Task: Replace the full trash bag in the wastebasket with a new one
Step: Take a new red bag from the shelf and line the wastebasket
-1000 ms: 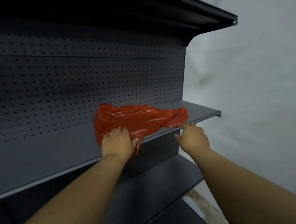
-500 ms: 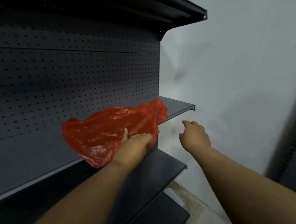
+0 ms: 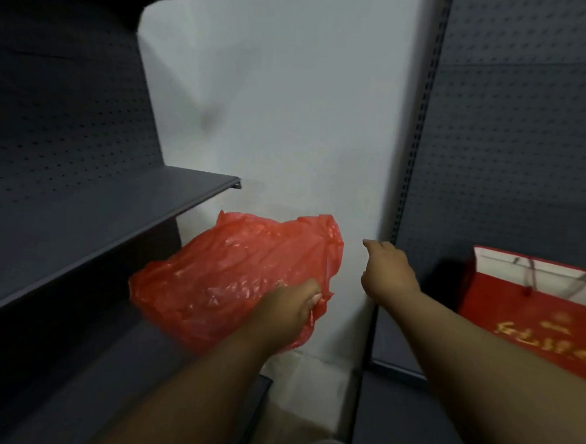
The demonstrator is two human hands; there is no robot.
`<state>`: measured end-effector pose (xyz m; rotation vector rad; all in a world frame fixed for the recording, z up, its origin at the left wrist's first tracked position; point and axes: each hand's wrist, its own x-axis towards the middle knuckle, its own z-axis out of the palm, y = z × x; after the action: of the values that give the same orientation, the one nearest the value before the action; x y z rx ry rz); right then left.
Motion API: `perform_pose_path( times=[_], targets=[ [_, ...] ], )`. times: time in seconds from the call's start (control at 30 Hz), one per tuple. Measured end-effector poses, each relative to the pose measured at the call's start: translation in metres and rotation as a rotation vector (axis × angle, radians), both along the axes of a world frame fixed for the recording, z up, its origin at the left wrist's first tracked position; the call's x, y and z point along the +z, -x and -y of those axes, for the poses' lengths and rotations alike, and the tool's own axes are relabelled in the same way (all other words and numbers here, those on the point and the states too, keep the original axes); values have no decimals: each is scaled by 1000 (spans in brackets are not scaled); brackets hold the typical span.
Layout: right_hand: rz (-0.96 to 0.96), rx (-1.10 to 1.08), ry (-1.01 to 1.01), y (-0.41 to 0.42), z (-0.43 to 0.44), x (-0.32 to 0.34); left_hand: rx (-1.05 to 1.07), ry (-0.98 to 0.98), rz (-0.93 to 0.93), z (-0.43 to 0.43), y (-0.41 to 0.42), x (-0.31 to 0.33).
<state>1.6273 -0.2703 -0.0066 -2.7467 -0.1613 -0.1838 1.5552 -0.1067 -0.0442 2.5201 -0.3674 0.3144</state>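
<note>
Flanking the trash bag (image 3: pixel 233 276): dark shelf (image 3: pixel 113 217), gift bag (image 3: pixel 536 315).

A dark grey shelf (image 3: pixel 114 207) juts out at 9 o'clock from its perforated back panel (image 3: pixel 68 122). A white wall (image 3: pixel 292 101) fills 12 o'clock. At 3 o'clock stands a second perforated panel (image 3: pixel 530 133); at 4 o'clock, against it, an upright red paper gift bag (image 3: pixel 536 322) with gold lettering.

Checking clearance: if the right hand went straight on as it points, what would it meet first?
The right hand would likely meet the white wall first, beside the shelving upright; depth is unclear.
</note>
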Motion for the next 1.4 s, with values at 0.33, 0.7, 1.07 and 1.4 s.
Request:
perform_pose_path(
  times=[0.33, 0.7, 1.07, 1.4],
  targets=[
    [-183, -163, 102, 4, 125, -99, -221, 101, -124, 102, -31, -81],
    [-501, 193, 566, 8, 163, -244, -244, 159, -315, 123, -53, -200],
    [-546, -174, 119, 36, 143, -424, 243, 381, -425, 73, -46, -369],
    [-402, -226, -128, 60, 104, -534, 606, 665, -531, 71, -14, -522]
  ],
)
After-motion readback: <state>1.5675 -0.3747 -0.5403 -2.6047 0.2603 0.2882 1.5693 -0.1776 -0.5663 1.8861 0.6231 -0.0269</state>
